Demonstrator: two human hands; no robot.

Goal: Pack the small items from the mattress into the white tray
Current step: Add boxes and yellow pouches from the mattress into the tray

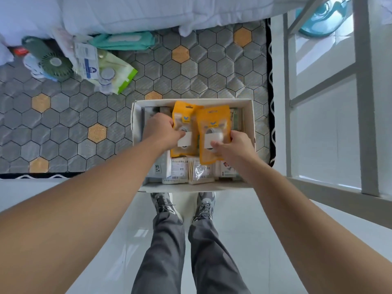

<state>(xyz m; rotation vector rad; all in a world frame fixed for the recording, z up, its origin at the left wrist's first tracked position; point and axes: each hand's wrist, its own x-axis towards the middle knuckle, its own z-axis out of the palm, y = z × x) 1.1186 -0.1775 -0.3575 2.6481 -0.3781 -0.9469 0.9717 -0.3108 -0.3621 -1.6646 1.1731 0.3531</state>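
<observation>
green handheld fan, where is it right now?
Head view, upper left: the green fan lies on the mattress, not yet in the white tray, in the pile beside a clear packet and below the white bedding.

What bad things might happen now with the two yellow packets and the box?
1. The white tray juts past the mattress edge toward the person's shoes, so pressing on it might tip it to the floor.
2. The two yellow packets, left and right, stand tilted on items already packed; once the left hand and right hand release, they may slide or stick up.
3. The green fan and pile still need room.
</observation>
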